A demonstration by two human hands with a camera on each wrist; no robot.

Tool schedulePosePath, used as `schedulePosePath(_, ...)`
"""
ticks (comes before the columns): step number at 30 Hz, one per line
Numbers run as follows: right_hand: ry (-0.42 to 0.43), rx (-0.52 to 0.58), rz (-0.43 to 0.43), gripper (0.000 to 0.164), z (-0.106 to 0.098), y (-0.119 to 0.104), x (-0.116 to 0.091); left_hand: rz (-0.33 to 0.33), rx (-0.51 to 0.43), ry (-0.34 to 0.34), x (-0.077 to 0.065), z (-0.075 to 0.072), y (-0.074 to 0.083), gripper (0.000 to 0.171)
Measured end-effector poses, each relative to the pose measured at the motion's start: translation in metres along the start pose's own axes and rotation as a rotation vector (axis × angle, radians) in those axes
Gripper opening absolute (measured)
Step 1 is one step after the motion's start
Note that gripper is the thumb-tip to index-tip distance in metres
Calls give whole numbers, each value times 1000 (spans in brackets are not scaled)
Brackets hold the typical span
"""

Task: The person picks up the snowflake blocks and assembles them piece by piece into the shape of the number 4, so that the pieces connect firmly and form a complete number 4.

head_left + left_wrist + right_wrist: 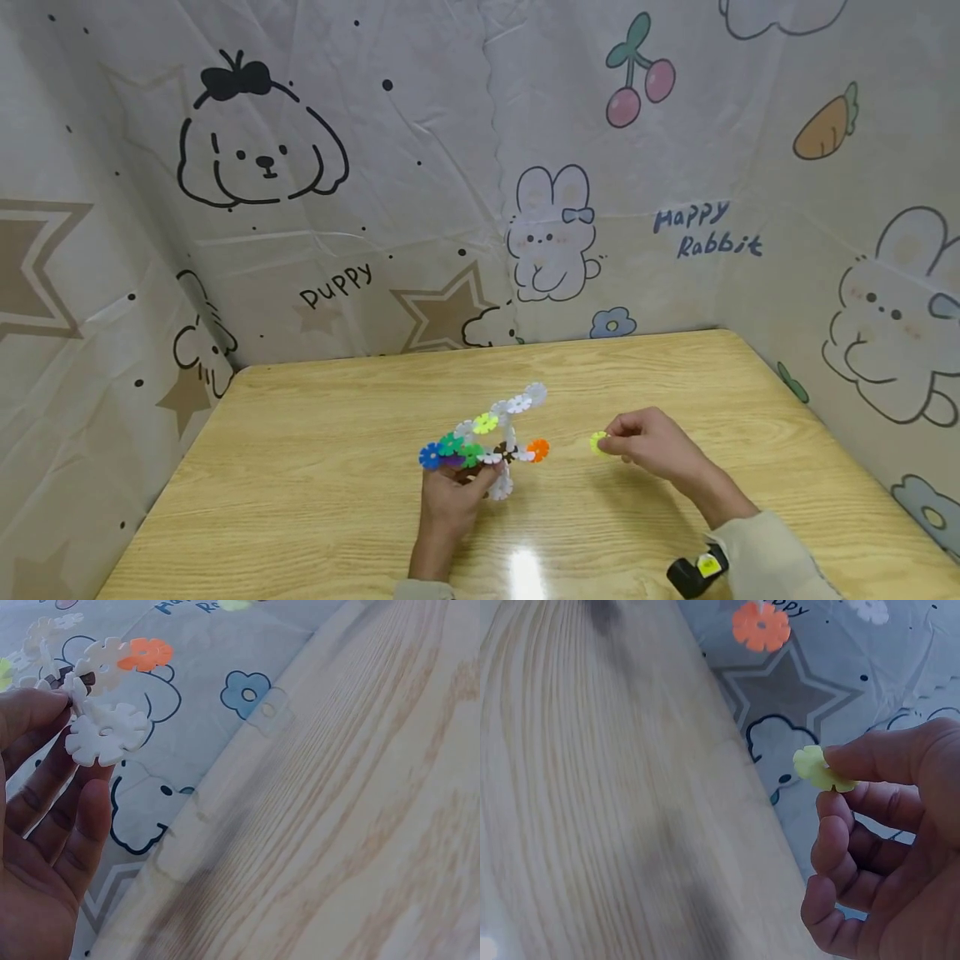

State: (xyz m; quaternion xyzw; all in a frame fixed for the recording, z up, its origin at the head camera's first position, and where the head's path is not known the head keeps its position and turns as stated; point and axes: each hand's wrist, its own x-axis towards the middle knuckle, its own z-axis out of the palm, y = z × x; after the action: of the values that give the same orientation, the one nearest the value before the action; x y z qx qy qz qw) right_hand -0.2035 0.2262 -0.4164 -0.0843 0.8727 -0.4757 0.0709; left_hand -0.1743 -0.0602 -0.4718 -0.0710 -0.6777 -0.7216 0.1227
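My left hand (450,506) grips a built-up cluster of notched plastic discs (491,457) and holds it above the table. The cluster joins white, green, blue, purple and yellow discs around a dark brown one, with an orange disc (538,451) at its right end. A white disc (106,733) juts out below the fingers in the left wrist view. To the right, my right hand (658,446) pinches a single yellow-green disc (819,768) between thumb and forefinger, apart from the cluster. Some of the left fingers are hidden behind the discs.
A black wrist device with a yellow label (699,572) shows beside the right sleeve. The wooden table (315,517) meets a printed cloth (420,167) at the back and sides.
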Motion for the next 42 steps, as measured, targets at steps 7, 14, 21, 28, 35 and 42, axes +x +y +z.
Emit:
schedulePosePath(7, 4, 59, -34, 17, 5, -16, 0, 34, -17, -26, 0, 0, -1, 28)
schedulePosePath(14, -9, 119, -86, 16, 11, -29, 0, 21, -6, -36, 0, 1, 1, 27)
schedulePosePath(21, -16, 171, -139, 17, 16, -38, 2, -27, -1, -38, 0, 3, 3, 25)
schedulePosePath(28, -57, 245, -165, 19, 26, -45, 3, -46, 26, -65, -3, 4, 1, 26)
schedulePosePath(35, -78, 289, -220, 20, 32, -49, 6, -36, -34, -87, -4, 8, 1, 29)
schedulePosePath(42, -88, 375, -243, 21, 35, -51, 7, -3, -79, -129, -3, 11, 3, 28)
